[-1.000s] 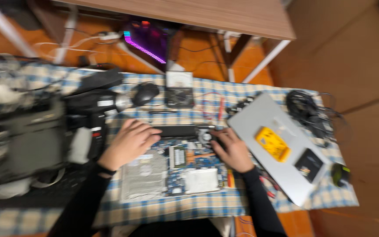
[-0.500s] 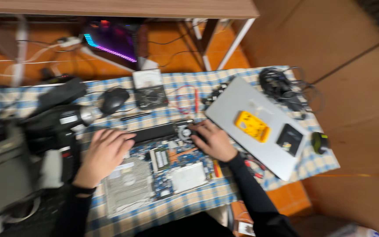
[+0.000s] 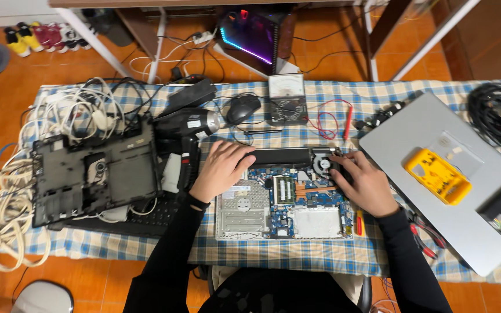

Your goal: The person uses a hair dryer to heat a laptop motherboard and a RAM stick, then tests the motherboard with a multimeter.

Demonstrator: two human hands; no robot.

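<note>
Orange tiled floor (image 3: 7,104), white-legged desk (image 3: 94,43)

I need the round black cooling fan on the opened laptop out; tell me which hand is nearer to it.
Right. The right hand has its fingers at the round black cooling fan, seemingly touching it. The left hand rests farther left, on the long black bar.

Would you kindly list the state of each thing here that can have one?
Opened laptop base with blue circuit board: uncovered, flat on the cloth.
Left hand: resting on the base's upper left edge, holding nothing.
Right hand: fingers at the round cooling fan.
Black plastic bottom cover: removed, lying at left.
Silver laptop lid: closed.
</note>
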